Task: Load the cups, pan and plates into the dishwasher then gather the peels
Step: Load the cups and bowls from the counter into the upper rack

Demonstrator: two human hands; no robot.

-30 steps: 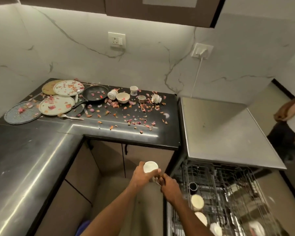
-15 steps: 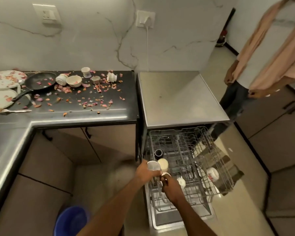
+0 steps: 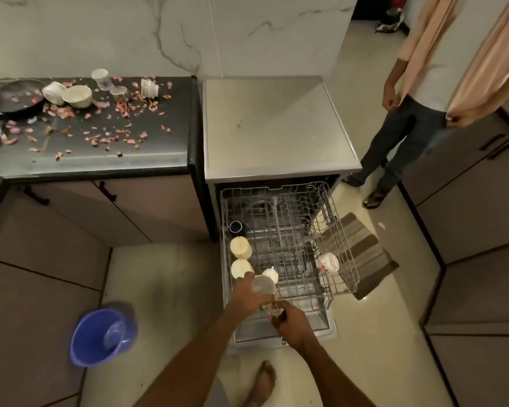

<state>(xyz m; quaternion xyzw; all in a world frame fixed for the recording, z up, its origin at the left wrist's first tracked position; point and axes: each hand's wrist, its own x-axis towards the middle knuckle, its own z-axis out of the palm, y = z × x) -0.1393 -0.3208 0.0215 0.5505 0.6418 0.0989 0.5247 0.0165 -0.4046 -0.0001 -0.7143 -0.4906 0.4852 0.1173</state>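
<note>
Your left hand [image 3: 247, 298] grips a pale cup [image 3: 263, 284] low in the middle of the frame, fingers curled round its side, holding it over the front left corner of the dishwasher rack [image 3: 294, 259]. Your right hand [image 3: 294, 324] sits just beneath and to the right, fingers curled at a small clear item [image 3: 272, 310] under the cup; what that item is you cannot tell from here.

The rack is pulled out from the open dishwasher [image 3: 271, 127] at centre. Along its left edge stand a dark cup [image 3: 235, 227] and two cream cups [image 3: 240, 247], one behind the other, with a small white piece [image 3: 270, 274] just beside the held cup. A floral cup [image 3: 329, 262] lies on its side at the rack's right edge.

On the dark surface [image 3: 100, 160] in the upper left, the black pan [image 3: 15, 99] lies at the far left edge, touching a tipped white cup [image 3: 53, 93]. Next to that is a cream bowl [image 3: 77, 96], then a small upright cup [image 3: 100, 77], a metal cup [image 3: 119, 92] and a ribbed cup [image 3: 149, 88] on its side. Pink and orange peels [image 3: 100, 136] are scattered across the surface around them.

A blue bucket [image 3: 100, 336] stands on the floor at lower left. Another person [image 3: 441, 83] stands at the upper right.
</note>
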